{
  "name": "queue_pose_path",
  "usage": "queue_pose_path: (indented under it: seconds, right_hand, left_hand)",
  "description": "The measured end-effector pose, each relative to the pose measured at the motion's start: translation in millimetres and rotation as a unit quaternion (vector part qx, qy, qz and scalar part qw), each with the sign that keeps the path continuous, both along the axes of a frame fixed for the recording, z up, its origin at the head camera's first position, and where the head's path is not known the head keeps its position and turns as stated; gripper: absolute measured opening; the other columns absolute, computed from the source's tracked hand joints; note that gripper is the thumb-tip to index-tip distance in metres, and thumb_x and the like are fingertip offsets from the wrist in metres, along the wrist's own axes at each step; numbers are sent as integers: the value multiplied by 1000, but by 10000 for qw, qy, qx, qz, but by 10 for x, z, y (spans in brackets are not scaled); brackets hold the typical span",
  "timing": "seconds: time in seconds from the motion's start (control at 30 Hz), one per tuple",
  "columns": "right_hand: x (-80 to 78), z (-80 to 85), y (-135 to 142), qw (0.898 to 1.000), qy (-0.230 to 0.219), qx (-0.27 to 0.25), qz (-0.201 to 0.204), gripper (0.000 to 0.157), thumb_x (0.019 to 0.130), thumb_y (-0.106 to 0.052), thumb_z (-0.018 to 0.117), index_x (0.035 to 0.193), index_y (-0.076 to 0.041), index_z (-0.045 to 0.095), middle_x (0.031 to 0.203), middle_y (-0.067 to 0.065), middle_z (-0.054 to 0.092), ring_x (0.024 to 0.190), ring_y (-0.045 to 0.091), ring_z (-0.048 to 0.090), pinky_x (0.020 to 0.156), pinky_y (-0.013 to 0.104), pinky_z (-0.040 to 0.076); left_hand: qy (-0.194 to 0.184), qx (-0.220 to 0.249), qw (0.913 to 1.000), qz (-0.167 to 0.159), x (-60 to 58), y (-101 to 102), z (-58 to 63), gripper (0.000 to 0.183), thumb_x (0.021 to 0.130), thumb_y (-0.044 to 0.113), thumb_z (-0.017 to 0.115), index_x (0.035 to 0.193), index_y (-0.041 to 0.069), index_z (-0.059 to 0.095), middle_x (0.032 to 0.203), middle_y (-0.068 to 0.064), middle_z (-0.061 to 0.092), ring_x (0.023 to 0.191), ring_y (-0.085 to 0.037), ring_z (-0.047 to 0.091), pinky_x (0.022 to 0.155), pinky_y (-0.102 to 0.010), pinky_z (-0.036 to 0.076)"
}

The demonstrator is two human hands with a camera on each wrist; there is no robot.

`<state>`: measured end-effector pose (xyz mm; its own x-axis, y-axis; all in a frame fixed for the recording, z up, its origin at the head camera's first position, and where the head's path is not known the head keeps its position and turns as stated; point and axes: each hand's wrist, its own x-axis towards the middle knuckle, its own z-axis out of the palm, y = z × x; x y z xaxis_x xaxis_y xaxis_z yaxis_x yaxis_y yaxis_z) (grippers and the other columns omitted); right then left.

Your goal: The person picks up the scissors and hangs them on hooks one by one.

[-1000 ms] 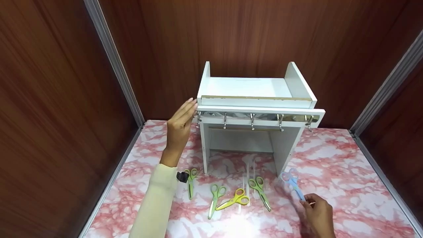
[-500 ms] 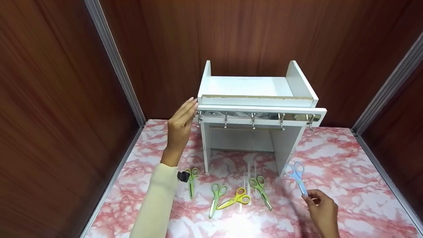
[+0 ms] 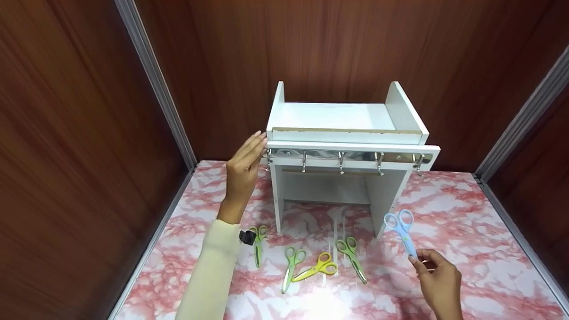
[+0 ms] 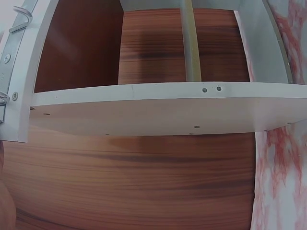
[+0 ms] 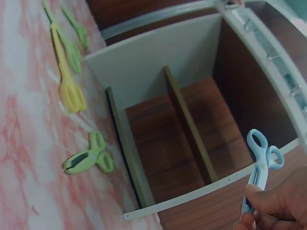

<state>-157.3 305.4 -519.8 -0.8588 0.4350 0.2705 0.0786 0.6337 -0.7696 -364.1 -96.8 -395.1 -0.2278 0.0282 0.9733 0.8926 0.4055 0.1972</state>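
My right hand (image 3: 440, 280) pinches a pair of light blue scissors (image 3: 402, 229) by the blade end, with the handle loops pointing up and away. In the right wrist view the blue scissors (image 5: 260, 167) stand in front of the white shelf's side edge. My left hand (image 3: 242, 166), fingers straight, rests against the left end of the hook rail (image 3: 322, 154) on the white shelf unit (image 3: 386, 200). Several metal hooks (image 3: 341, 162) line that rail, and nothing hangs on them. In the left wrist view only a sliver of the hand (image 4: 5, 206) shows at the edge.
On the pink marbled table (image 3: 480, 249) lie green scissors (image 3: 291, 269), yellow scissors (image 3: 318, 267), more green scissors (image 3: 352, 260) and another green pair (image 3: 258, 244) beside the left wrist. Brown wood panels (image 3: 338, 49) enclose the back and sides.
My right hand has moved slightly right and up, raising the blue scissors' loops away from the shelf's right leg. The left hand stays against the rail.
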Motion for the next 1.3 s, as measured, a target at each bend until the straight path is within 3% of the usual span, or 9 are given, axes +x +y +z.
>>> queue_pose_path:
  seconds: [0.53, 0.77, 1.17, 1.3]
  right_hand:
    - [44, 324, -98, 9982, 553, -104, -206, 12, 89, -6, 79, 99, -3, 74, 94, 11, 73, 68, -2, 61, 58, 12, 53]
    - [41, 369, -138, 9934, 1075, -309, -238, 12, 87, -2, 80, 97, -2, 75, 89, 9, 73, 64, 2, 62, 56, 11, 50]
    - [-2, 462, -160, 9895, 1376, -291, -319, 13, 87, -2, 80, 98, 1, 75, 87, 14, 74, 59, 0, 62, 56, 9, 49]
    - [-5, 510, -163, 9886, 1429, -327, -356, 14, 87, -2, 80, 99, 0, 75, 84, 9, 73, 59, -1, 61, 56, 9, 49]
  left_hand:
    - [-51, -2, 10000, 20, 13, -9, 9, 35, 86, -13, 71, 118, 0, 75, 126, -16, 70, 124, -30, 63, 107, -35, 49]
    - [-56, -5, 10000, 25, 8, -6, 4, 34, 87, -13, 71, 118, 0, 74, 125, -16, 70, 124, -30, 63, 107, -35, 49]
    - [5, 34, 10000, -39, 2, 5, 7, 30, 89, -9, 70, 118, -1, 75, 125, -18, 70, 124, -31, 63, 106, -35, 50]
    - [19, 40, 10000, -50, -3, 5, 5, 30, 89, -10, 70, 117, -1, 75, 125, -17, 70, 124, -31, 63, 106, -36, 50]
